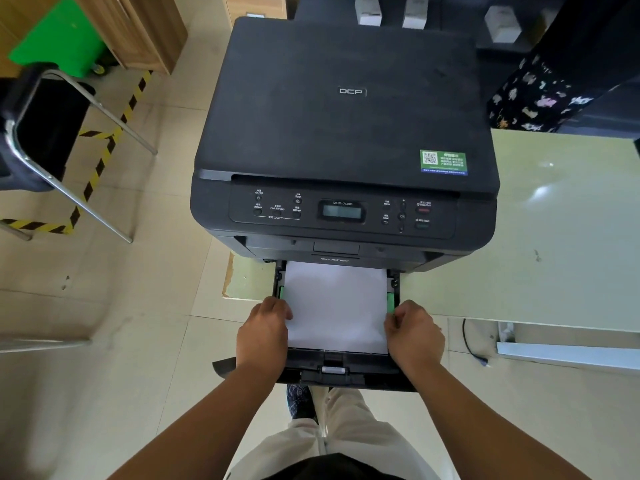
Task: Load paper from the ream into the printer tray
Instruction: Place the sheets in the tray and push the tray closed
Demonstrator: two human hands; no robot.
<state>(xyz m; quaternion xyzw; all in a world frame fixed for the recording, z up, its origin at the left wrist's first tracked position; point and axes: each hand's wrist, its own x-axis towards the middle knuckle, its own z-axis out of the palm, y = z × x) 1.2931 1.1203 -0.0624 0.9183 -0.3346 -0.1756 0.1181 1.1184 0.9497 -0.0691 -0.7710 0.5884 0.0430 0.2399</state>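
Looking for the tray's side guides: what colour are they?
Green, one each side of the paper in the printer tray, clearest in the head view: side guides.

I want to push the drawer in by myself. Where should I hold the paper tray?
Probably the tray by its front lip, coming from the front, one hand at each corner. It sticks out from the printer toward you, so that edge is free. Left hand and right hand now rest at the paper sides.

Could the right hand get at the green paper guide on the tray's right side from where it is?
Probably yes. The right hand rests at the paper stack's right edge, just below the green guide, with nothing between them.
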